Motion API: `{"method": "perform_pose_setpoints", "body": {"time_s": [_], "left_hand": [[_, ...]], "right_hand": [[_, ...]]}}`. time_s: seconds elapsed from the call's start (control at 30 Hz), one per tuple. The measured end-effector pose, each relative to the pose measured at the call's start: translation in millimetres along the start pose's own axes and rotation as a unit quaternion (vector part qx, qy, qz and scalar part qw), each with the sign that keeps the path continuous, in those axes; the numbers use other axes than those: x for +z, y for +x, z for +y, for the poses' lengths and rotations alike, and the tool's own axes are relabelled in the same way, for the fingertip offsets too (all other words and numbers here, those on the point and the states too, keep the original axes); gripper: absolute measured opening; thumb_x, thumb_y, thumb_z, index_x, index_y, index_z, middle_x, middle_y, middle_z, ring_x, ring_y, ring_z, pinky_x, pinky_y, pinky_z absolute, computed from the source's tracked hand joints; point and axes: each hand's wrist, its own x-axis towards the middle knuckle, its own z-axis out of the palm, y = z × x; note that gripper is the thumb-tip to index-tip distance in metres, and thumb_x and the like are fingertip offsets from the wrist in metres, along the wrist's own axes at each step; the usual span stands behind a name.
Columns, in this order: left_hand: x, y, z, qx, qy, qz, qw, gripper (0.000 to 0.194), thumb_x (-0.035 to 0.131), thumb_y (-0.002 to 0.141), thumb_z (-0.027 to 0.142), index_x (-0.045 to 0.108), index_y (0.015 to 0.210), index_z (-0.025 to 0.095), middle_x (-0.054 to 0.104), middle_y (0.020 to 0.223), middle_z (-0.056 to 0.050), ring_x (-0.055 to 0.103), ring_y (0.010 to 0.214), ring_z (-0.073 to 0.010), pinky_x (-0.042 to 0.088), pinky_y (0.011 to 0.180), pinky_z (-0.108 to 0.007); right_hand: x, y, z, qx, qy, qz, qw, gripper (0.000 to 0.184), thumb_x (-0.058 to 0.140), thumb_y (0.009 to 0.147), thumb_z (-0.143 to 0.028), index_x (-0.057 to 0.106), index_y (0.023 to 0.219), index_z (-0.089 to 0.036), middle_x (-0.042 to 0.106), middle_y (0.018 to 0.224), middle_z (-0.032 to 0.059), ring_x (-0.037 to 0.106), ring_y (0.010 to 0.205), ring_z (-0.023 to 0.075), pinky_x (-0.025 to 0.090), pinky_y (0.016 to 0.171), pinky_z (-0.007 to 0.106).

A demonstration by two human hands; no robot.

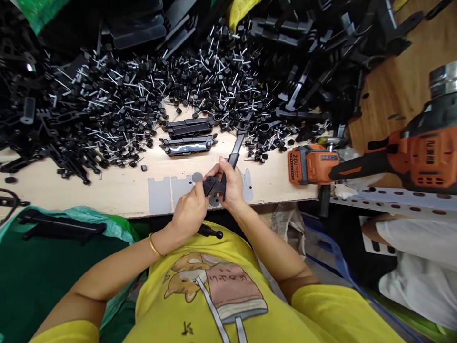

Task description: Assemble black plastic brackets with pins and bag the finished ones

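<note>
My left hand [190,207] is closed on a black plastic bracket with a hinge-like joint [213,185], near the front edge of the bench. Below that hand a black rod with a ball end [211,232] sticks out; whether it joins the bracket is hidden. My right hand [233,185] wraps round the lower part of a long black arm [236,145], which slants up and away. Between the hands the two pieces meet, but my fingers cover the contact. Flat grey pads [159,195] lie on the wood beside my left hand.
Two folded black holders [187,145] lie beyond the hands. Behind spreads a heap of black-headed screws [214,76], with black arms [303,81] at the right. An orange cordless drill [310,164] and another orange tool [424,152] rest right. A green bag [53,276] hangs left.
</note>
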Motion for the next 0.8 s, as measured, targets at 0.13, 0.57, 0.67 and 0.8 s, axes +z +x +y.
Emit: {"method": "perform_pose_setpoints", "body": {"time_s": [0.13, 0.57, 0.67, 0.8], "left_hand": [[-2.3, -3.4, 4.7, 0.016, 0.022, -0.033, 0.999, 0.021, 0.043, 0.087, 0.013, 0.048, 0.107, 0.01, 0.067, 0.079, -0.01, 0.068, 0.063, -0.021, 0.049, 0.051, -0.026], [-0.8, 10.0, -22.8, 0.105, 0.067, -0.082, 0.989, 0.022, 0.039, 0.089, 0.008, 0.048, 0.109, 0.012, 0.065, 0.087, -0.01, 0.068, 0.073, -0.025, 0.052, 0.058, -0.033], [0.8, 27.0, -33.8, 0.164, 0.083, -0.056, 0.981, 0.018, 0.042, 0.088, 0.008, 0.05, 0.105, 0.012, 0.064, 0.085, -0.011, 0.065, 0.081, -0.0251, 0.051, 0.06, -0.031], [7.6, 46.8, -48.3, 0.241, 0.112, 0.033, 0.963, 0.015, 0.042, 0.088, 0.007, 0.053, 0.097, 0.011, 0.062, 0.088, -0.013, 0.058, 0.093, -0.0268, 0.048, 0.071, -0.035]], "right_hand": [[-1.6, 2.6, 1.7, 0.047, -0.025, -0.034, 0.998, 0.039, 0.064, 0.069, -0.052, 0.053, 0.051, -0.019, 0.057, 0.045, 0.0006, 0.061, 0.051, 0.0153, 0.047, 0.047, 0.024], [-1.0, 3.4, 33.3, -0.028, 0.08, 0.068, 0.994, 0.037, 0.063, 0.072, -0.047, 0.05, 0.053, -0.018, 0.053, 0.046, -0.0038, 0.057, 0.047, 0.0109, 0.049, 0.053, 0.024], [-0.4, 5.9, 39.5, -0.054, 0.074, 0.144, 0.985, 0.04, 0.061, 0.072, -0.053, 0.05, 0.056, -0.018, 0.055, 0.05, -0.0034, 0.057, 0.048, 0.0106, 0.05, 0.055, 0.025], [-30.7, 0.8, 29.7, 0.053, -0.083, 0.037, 0.994, 0.041, 0.064, 0.069, -0.057, 0.056, 0.07, -0.017, 0.062, 0.058, -0.0004, 0.059, 0.05, 0.0128, 0.047, 0.048, 0.025]]}}
